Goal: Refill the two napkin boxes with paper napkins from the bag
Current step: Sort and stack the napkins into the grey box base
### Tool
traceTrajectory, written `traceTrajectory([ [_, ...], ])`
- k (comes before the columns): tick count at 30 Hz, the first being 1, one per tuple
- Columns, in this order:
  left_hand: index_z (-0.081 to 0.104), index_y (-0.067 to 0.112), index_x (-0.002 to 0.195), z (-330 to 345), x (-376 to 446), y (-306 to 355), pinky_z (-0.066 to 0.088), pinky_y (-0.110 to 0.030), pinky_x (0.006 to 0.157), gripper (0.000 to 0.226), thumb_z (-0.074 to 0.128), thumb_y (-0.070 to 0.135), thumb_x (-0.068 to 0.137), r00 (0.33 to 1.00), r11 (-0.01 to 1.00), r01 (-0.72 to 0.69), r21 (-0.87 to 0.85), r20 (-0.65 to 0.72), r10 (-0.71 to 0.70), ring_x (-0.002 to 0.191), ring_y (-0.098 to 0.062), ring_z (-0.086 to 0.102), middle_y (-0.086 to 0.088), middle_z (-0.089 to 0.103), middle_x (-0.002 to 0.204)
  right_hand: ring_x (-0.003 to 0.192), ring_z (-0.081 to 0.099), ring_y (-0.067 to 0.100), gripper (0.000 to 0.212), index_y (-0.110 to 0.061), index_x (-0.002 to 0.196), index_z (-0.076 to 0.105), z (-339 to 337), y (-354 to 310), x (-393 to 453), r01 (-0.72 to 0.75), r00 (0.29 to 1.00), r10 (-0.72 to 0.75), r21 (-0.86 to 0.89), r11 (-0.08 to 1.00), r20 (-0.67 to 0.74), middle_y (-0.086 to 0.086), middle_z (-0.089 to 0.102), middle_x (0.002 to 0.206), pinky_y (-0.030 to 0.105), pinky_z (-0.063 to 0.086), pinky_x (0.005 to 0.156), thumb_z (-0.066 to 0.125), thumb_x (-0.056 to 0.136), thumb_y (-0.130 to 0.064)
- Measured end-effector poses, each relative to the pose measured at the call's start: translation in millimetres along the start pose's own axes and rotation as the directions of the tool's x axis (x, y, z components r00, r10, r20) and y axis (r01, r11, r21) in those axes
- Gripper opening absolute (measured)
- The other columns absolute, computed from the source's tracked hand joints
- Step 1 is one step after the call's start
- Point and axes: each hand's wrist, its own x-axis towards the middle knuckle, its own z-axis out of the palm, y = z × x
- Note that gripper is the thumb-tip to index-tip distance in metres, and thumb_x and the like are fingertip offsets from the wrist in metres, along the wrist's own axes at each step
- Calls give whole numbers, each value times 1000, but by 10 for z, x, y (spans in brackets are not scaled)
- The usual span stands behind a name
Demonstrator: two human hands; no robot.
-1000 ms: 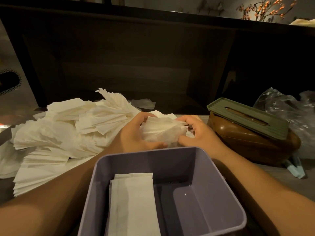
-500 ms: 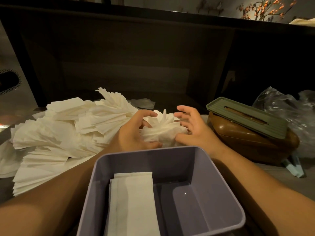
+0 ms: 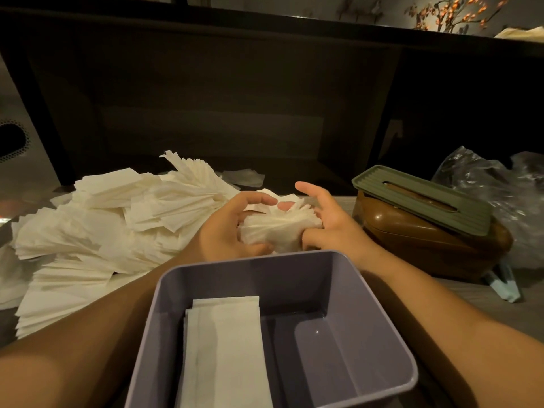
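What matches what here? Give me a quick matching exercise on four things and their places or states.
Things:
1 purple box
2 green lid
3 napkin bundle
4 plastic bag

States:
A crumpled at far right
B between left hand and right hand
C open, napkins along its left side
D resting on the brown box

Pairs: 1-C, 2-D, 3-B, 4-A

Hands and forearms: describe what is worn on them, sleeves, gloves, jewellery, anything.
Nothing is worn. The left hand and right hand are bare, without gloves, and no rings or watch show. Both forearms are uncovered right to the frame's lower edge, with no sleeve in view.
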Motion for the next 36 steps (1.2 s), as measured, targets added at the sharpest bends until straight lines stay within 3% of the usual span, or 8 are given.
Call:
traceTrajectory([
  [6,44,42,112,12,-6,39,45,-2,80,61,84,28,67,998,996,-58,69,-19,60,99,19,54,24,55,108,134,37,4,75,-39,151,31,41,-11,10,80,995,-80,1,997,-64,-11,31,161,8,51,75,59,95,2],
  [9,43,39,109,14,62,-18,42,1,81,65,86,11,69,996,990,-55,127,73,46,99,23,51,25,51,108,135,34,4,53,-44,149,29,61,-2,19,42,996,-45,-33,999,-72,-16,27,161,7,39,78,52,105,-26],
  [13,40,38,108,36,100,-62,39,3,81,67,84,2,71,991,987,-36,157,130,16,94,11,54,27,44,106,111,42,-6,45,-48,145,30,61,58,4,35,991,-62,-218,975,-117,-16,36,150,5,41,69,45,108,-28],
  [17,44,40,108,27,73,-114,42,1,79,70,86,2,68,993,986,-92,141,79,82,98,23,52,25,51,106,131,49,7,32,-43,139,44,40,44,15,84,974,-81,8,996,-210,-12,48,148,27,50,100,42,108,-36],
  [22,44,35,111,30,66,-72,44,1,73,64,86,8,69,1000,996,-11,90,16,9,90,11,59,20,53,100,111,51,5,73,-41,134,33,77,36,118,7,999,-8,22,1000,40,-17,42,135,10,53,71,63,89,9],
  [28,45,36,116,64,39,-39,42,3,73,63,86,17,71,997,994,24,102,-69,-17,89,24,52,24,53,101,111,61,12,72,-42,133,34,88,30,94,59,998,-59,-37,998,-6,-12,53,126,20,59,81,76,87,-5],
  [32,42,37,117,18,34,-36,40,5,66,63,84,20,74,993,987,62,149,-108,-46,84,14,53,34,44,99,101,62,6,67,-40,127,39,27,24,59,43,999,-44,-30,999,-27,-16,55,117,13,55,67,68,88,7],
  [36,38,42,114,3,49,-42,41,0,65,67,86,22,72,995,975,95,202,-54,-85,86,8,49,35,39,98,109,60,7,68,-37,131,38,34,33,47,62,997,-61,-35,997,37,-15,53,122,16,57,75,72,86,2],
])
